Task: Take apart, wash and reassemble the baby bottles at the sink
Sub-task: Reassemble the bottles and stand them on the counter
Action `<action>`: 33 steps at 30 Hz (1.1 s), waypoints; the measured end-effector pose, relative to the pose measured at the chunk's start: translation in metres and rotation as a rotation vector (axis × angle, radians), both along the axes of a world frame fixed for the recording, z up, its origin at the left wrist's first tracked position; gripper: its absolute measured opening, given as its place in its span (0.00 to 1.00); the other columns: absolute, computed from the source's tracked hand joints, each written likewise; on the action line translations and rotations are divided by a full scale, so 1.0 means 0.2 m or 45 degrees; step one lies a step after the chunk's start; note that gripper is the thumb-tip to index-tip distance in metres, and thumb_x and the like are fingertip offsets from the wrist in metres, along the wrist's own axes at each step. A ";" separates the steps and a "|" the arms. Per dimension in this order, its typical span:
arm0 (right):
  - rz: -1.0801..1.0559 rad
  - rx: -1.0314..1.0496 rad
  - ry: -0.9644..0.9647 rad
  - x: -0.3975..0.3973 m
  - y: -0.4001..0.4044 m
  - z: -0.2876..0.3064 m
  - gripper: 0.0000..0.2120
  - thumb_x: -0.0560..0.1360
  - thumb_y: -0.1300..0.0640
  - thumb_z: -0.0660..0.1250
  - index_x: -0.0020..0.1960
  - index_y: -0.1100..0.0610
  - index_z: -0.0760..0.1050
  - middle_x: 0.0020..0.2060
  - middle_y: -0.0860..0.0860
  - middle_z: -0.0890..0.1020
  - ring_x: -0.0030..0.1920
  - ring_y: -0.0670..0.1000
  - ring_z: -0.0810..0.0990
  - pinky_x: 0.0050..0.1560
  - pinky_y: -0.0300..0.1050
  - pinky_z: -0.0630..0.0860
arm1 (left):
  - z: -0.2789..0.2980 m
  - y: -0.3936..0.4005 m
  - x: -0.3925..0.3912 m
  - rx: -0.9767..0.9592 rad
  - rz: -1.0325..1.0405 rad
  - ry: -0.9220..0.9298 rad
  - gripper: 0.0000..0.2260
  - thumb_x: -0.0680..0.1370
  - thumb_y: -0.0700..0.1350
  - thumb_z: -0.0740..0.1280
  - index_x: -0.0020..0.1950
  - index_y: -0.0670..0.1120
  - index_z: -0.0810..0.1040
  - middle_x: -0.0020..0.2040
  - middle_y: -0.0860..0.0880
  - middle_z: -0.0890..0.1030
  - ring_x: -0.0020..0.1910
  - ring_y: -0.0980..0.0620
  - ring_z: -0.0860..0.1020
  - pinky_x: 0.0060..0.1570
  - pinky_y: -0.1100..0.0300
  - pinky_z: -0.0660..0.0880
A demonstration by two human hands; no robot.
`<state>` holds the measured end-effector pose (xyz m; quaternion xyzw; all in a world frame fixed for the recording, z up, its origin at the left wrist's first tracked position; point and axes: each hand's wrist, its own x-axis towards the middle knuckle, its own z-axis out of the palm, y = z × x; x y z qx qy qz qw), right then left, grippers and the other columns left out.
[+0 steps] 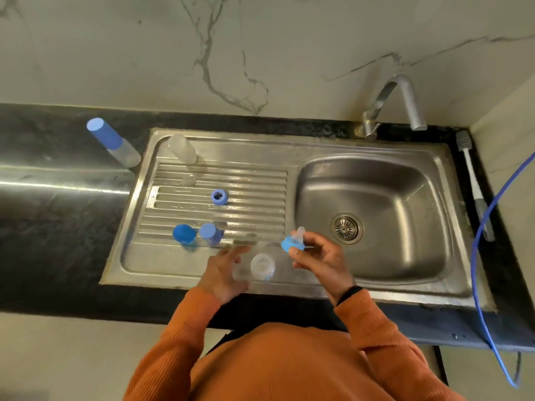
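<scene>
My right hand (318, 260) pinches a blue collar ring with a clear nipple (293, 241) over the divide between drainboard and basin. An open clear bottle body (262, 267) stands at the front of the drainboard (162, 264). My left hand (224, 272) lies right beside it with fingers stretched out and blurred; whether it touches the bottle is unclear. On the ribs sit a loose blue ring (220, 196), a blue cap (184, 235), a second blue cap (210, 233) and a small clear part (189, 179). Another clear bottle body (182, 149) stands at the back left.
A capped bottle with a blue lid (111, 141) stands on the black counter left of the sink. The basin (405, 198) has a drain strainer (346, 228) under the faucet (402, 99). A bottle brush (474, 183) and a blue hose (486, 215) lie at right.
</scene>
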<state>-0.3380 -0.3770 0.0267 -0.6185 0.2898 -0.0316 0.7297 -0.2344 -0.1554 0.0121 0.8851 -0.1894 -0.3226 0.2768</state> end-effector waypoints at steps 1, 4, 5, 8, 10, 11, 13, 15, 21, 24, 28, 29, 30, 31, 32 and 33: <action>0.057 -0.092 0.004 0.00 0.02 -0.01 0.15 0.73 0.66 0.78 0.58 0.56 0.83 0.53 0.53 0.87 0.51 0.52 0.84 0.52 0.49 0.83 | -0.02 0.00 -0.02 0.030 -0.015 -0.023 0.36 0.67 0.44 0.83 0.74 0.52 0.74 0.63 0.46 0.77 0.58 0.48 0.76 0.62 0.60 0.73; 0.241 -0.296 0.032 -0.01 0.07 -0.02 0.18 0.71 0.64 0.80 0.56 0.50 0.81 0.53 0.46 0.86 0.54 0.46 0.83 0.53 0.41 0.81 | -0.08 -0.04 -0.07 -0.004 -0.018 -0.135 0.40 0.64 0.52 0.84 0.74 0.51 0.74 0.68 0.48 0.76 0.66 0.46 0.74 0.69 0.54 0.66; 0.286 -0.331 0.038 -0.01 0.08 -0.03 0.18 0.71 0.63 0.80 0.56 0.49 0.81 0.54 0.44 0.86 0.56 0.45 0.83 0.54 0.41 0.81 | -0.09 -0.05 -0.08 -0.041 -0.031 -0.171 0.38 0.64 0.53 0.84 0.72 0.51 0.75 0.68 0.49 0.77 0.67 0.47 0.73 0.68 0.55 0.65; 0.383 -0.431 0.043 -0.01 0.08 -0.02 0.18 0.71 0.61 0.78 0.58 0.48 0.80 0.55 0.39 0.85 0.58 0.44 0.82 0.59 0.44 0.81 | -0.12 -0.08 -0.08 -0.192 0.036 -0.156 0.31 0.67 0.51 0.83 0.68 0.51 0.79 0.65 0.53 0.80 0.66 0.48 0.74 0.65 0.59 0.66; 0.407 -0.495 0.036 0.00 0.07 -0.01 0.19 0.71 0.61 0.78 0.59 0.48 0.81 0.55 0.37 0.84 0.57 0.43 0.83 0.59 0.44 0.82 | -0.12 -0.09 -0.07 -0.237 0.038 -0.119 0.30 0.70 0.53 0.81 0.70 0.52 0.77 0.65 0.53 0.80 0.65 0.49 0.75 0.67 0.54 0.70; 0.411 -0.535 0.028 -0.01 0.06 0.00 0.19 0.71 0.61 0.77 0.60 0.48 0.81 0.54 0.36 0.83 0.57 0.42 0.83 0.59 0.42 0.82 | -0.11 -0.10 -0.06 -0.238 0.005 -0.138 0.30 0.70 0.55 0.80 0.70 0.53 0.77 0.65 0.53 0.80 0.64 0.50 0.75 0.66 0.53 0.72; 0.405 -0.564 0.029 -0.02 0.03 0.02 0.19 0.72 0.62 0.77 0.60 0.48 0.82 0.54 0.34 0.83 0.55 0.41 0.83 0.58 0.39 0.81 | -0.09 -0.12 -0.04 -0.229 -0.053 -0.182 0.30 0.70 0.57 0.78 0.70 0.56 0.76 0.63 0.53 0.79 0.62 0.52 0.76 0.64 0.53 0.74; 0.376 -0.551 0.029 -0.03 -0.01 0.04 0.20 0.72 0.63 0.77 0.61 0.48 0.82 0.53 0.34 0.83 0.54 0.40 0.83 0.57 0.36 0.80 | -0.06 -0.14 -0.04 -0.248 -0.079 -0.215 0.29 0.69 0.59 0.74 0.70 0.59 0.76 0.59 0.52 0.75 0.58 0.52 0.76 0.60 0.54 0.76; 0.342 -0.535 0.033 -0.07 -0.10 0.06 0.22 0.72 0.64 0.78 0.60 0.43 0.81 0.54 0.38 0.83 0.58 0.38 0.81 0.58 0.33 0.79 | -0.02 -0.19 -0.02 -0.282 -0.187 -0.317 0.30 0.70 0.55 0.77 0.72 0.58 0.75 0.58 0.52 0.67 0.57 0.50 0.74 0.59 0.53 0.78; 0.323 -0.464 0.032 -0.08 -0.13 0.06 0.22 0.72 0.66 0.78 0.60 0.45 0.81 0.55 0.42 0.84 0.58 0.40 0.82 0.59 0.35 0.79 | 0.00 -0.21 -0.01 -0.316 -0.252 -0.323 0.30 0.71 0.54 0.77 0.73 0.58 0.74 0.61 0.53 0.65 0.58 0.52 0.74 0.62 0.56 0.77; 0.354 -0.471 0.042 -0.09 -0.15 0.07 0.23 0.73 0.64 0.78 0.59 0.41 0.81 0.55 0.43 0.85 0.58 0.39 0.82 0.56 0.32 0.79 | 0.00 -0.23 0.01 -0.305 -0.329 -0.388 0.31 0.73 0.53 0.76 0.75 0.58 0.72 0.65 0.54 0.68 0.64 0.54 0.69 0.67 0.57 0.71; 0.354 -0.466 0.046 -0.09 -0.16 0.07 0.23 0.73 0.64 0.78 0.59 0.41 0.81 0.55 0.43 0.85 0.57 0.39 0.83 0.56 0.32 0.79 | 0.00 -0.23 0.01 -0.288 -0.338 -0.404 0.31 0.74 0.54 0.76 0.76 0.59 0.71 0.66 0.54 0.70 0.64 0.54 0.68 0.68 0.57 0.71; 0.345 -0.459 0.051 -0.08 -0.16 0.07 0.22 0.72 0.63 0.79 0.59 0.41 0.81 0.54 0.43 0.85 0.57 0.40 0.83 0.56 0.32 0.79 | 0.01 -0.24 0.01 -0.273 -0.341 -0.415 0.31 0.74 0.54 0.75 0.76 0.59 0.70 0.66 0.54 0.71 0.64 0.54 0.68 0.68 0.56 0.70; 0.333 -0.460 0.059 -0.08 -0.17 0.07 0.20 0.72 0.61 0.79 0.58 0.42 0.82 0.53 0.42 0.86 0.56 0.40 0.84 0.56 0.34 0.80 | 0.01 -0.24 0.01 -0.266 -0.335 -0.425 0.31 0.74 0.54 0.75 0.77 0.59 0.70 0.66 0.54 0.71 0.65 0.54 0.67 0.68 0.56 0.70; 0.320 -0.467 0.076 -0.07 -0.17 0.07 0.18 0.72 0.59 0.80 0.58 0.42 0.82 0.53 0.42 0.86 0.54 0.41 0.85 0.56 0.35 0.81 | 0.01 -0.25 0.01 -0.268 -0.324 -0.433 0.31 0.75 0.54 0.76 0.77 0.59 0.70 0.66 0.54 0.71 0.65 0.54 0.67 0.68 0.57 0.69; 0.310 -0.475 0.097 -0.07 -0.18 0.07 0.16 0.72 0.56 0.80 0.58 0.43 0.83 0.51 0.42 0.87 0.53 0.42 0.85 0.56 0.37 0.81 | 0.02 -0.25 0.01 -0.278 -0.313 -0.440 0.31 0.75 0.54 0.76 0.77 0.59 0.70 0.66 0.54 0.72 0.65 0.54 0.67 0.68 0.57 0.69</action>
